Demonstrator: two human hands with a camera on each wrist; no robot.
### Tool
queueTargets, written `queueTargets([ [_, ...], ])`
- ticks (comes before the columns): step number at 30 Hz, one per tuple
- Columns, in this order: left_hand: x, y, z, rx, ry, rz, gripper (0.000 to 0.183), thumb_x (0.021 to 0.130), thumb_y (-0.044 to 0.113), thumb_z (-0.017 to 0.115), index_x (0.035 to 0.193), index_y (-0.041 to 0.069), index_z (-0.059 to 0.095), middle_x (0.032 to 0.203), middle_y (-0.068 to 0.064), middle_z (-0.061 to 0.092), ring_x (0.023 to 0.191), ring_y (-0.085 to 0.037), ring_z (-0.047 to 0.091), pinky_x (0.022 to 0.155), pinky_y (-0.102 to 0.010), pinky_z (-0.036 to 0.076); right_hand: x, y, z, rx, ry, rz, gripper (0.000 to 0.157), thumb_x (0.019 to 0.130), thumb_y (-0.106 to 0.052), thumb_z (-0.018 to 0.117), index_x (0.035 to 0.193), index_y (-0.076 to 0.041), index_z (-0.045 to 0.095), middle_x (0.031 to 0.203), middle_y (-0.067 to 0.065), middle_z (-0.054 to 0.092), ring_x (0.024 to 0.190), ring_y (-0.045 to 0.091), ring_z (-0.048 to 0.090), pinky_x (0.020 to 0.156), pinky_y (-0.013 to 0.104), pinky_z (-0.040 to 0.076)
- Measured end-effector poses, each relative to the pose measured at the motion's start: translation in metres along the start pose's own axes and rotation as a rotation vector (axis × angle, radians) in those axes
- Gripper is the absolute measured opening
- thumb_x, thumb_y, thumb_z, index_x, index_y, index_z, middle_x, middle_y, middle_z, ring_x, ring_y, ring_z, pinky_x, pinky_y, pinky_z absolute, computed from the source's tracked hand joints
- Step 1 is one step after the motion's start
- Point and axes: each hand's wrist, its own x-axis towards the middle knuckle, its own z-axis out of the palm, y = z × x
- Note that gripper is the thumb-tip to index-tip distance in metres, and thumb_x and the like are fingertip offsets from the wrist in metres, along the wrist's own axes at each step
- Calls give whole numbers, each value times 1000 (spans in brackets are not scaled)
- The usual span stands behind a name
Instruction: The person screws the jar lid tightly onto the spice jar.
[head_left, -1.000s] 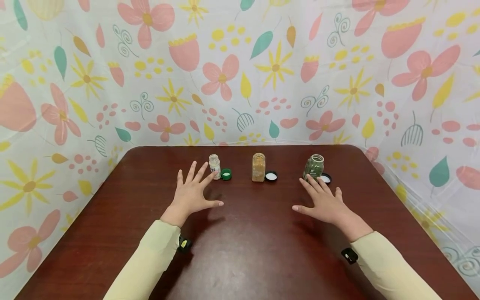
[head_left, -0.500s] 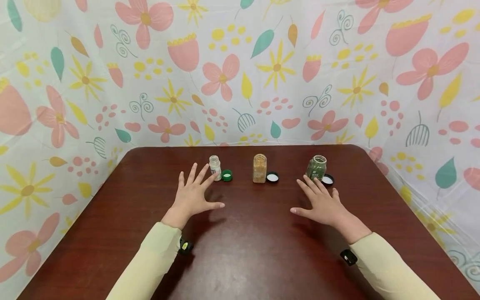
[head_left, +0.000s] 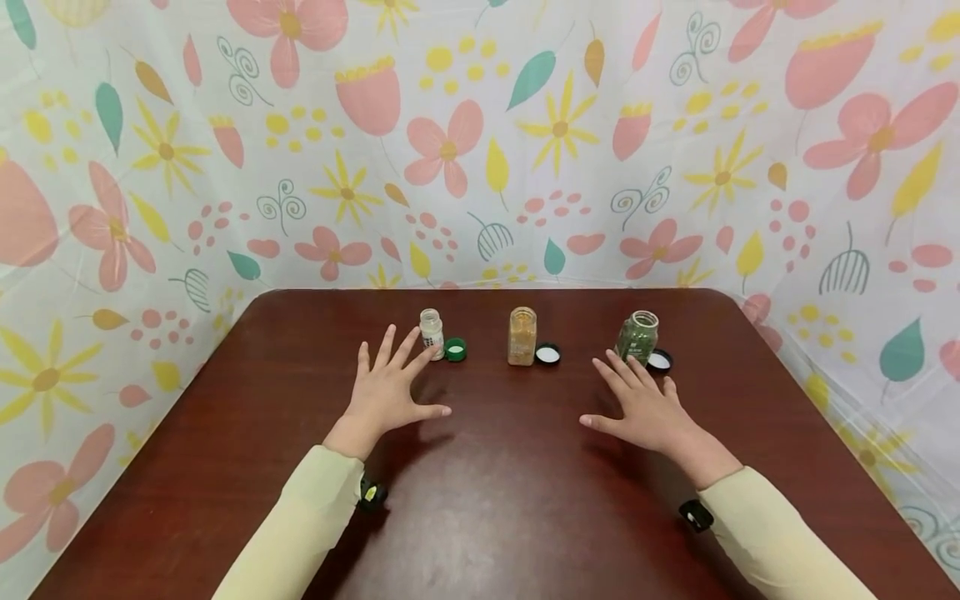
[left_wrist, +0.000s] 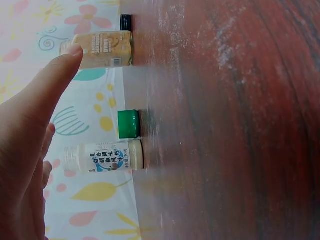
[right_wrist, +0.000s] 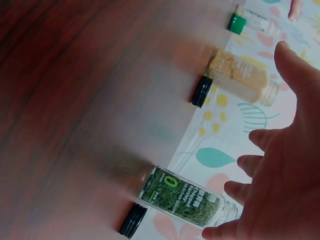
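My left hand [head_left: 385, 395] is held above the table with its fingers spread, holding nothing. Just beyond its fingertips stands a small uncapped seasoning bottle [left_wrist: 105, 157] of pale powder, beside its green cap [left_wrist: 129, 124]. My right hand [head_left: 643, 406] is also spread and holds nothing. Beyond its fingers is an uncapped jar of chopped parsley [right_wrist: 182, 196], partly hidden by them in the head view. A black cap [head_left: 659, 360] lies at its right. Between the two stands an uncapped square jar of tan granules [head_left: 522, 337], another black cap [head_left: 548, 354] lying inner side up beside it.
The dark red-brown table [head_left: 480, 492] has rounded far corners, and the jars stand in a row near its far edge. Behind and at the sides hangs a floral curtain [head_left: 465, 225]. Each wrist wears a small black device [head_left: 697, 515].
The head view has shifted slightly, so the jars appear a little further right. Both hands stay spread in nearly the same place; the jars and caps have not moved on the table.
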Motion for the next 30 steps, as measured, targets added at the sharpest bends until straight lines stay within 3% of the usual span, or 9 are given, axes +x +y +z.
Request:
queueTargets([
  [15, 3, 0, -1, 3, 5, -1, 100, 78, 78, 70, 161, 36, 33, 175, -3, 15, 163, -37, 1, 125, -70, 6, 4, 1, 2, -17, 6, -13, 95, 91, -66, 65, 162, -12, 31, 170, 19, 23, 153, 52, 21, 109, 86, 18],
  [30, 3, 5, -3, -9, -5, 2, 100, 79, 77, 70, 161, 36, 32, 175, -2, 12, 163, -37, 1, 126, -70, 3, 0, 3, -1, -1, 64, -37, 90, 92, -63, 65, 160, -12, 34, 169, 19, 27, 153, 50, 24, 110, 82, 24],
])
